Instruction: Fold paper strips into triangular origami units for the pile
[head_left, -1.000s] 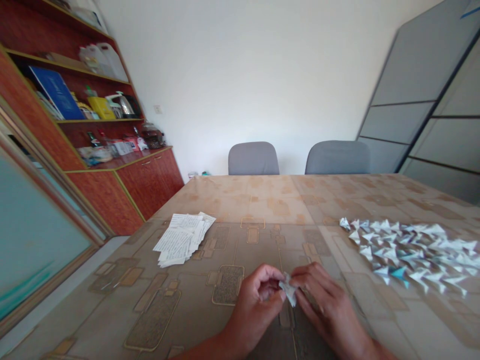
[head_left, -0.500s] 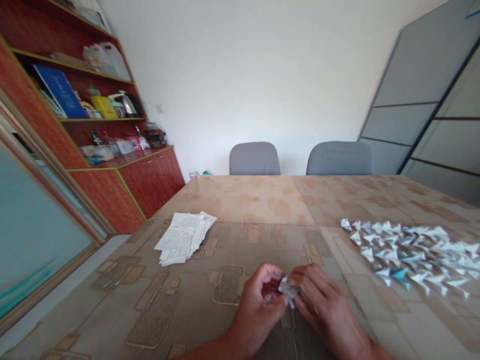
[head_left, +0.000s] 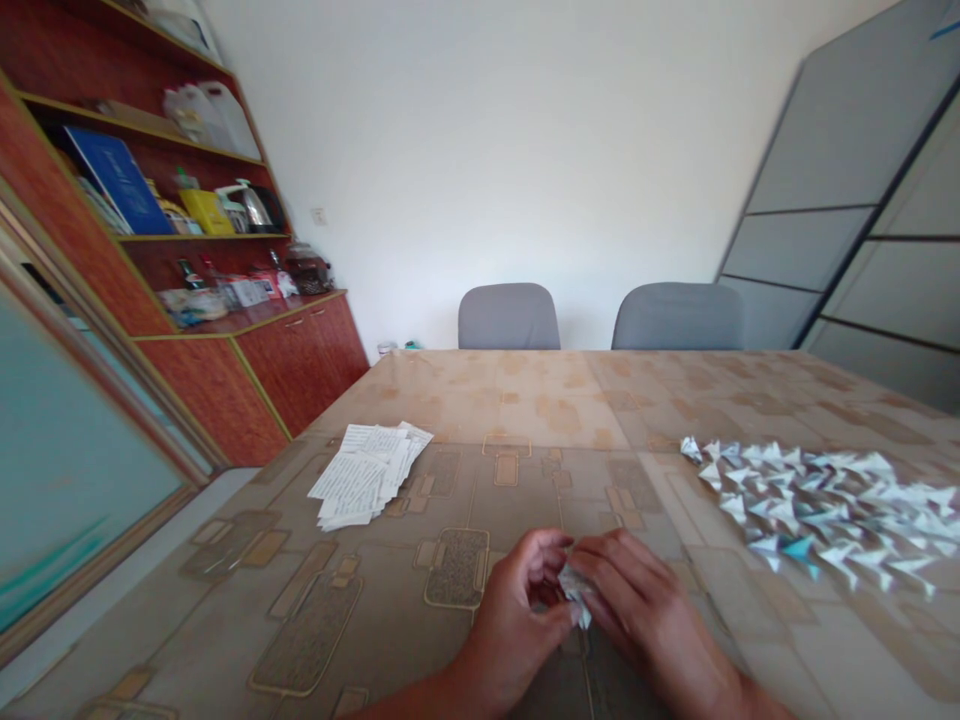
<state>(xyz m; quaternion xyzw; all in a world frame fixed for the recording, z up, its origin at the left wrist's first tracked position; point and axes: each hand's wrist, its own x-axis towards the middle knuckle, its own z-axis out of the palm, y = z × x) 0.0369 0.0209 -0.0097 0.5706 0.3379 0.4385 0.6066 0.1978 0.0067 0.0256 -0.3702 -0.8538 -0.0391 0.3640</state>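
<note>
A small folded piece of paper, pale with faint print, is pinched between my two hands just above the table. My left hand grips its left side, thumb below and fingers curled behind. My right hand lies over the right side, its fingers bent across the paper and hiding much of it. To the right are several rows of folded paper pieces with pointed tips, one partly teal. On the left a loose stack of printed paper slips lies fanned out.
The table wears a patterned brown cover. Two grey chairs stand at its far edge. A red-brown cabinet with shelves holds a kettle, jugs and boxes at the left. Grey panels rise on the right.
The fingers of my right hand have shifted forward and left over the folded paper, covering more of its top. A pale lower corner now shows near my left thumb.
</note>
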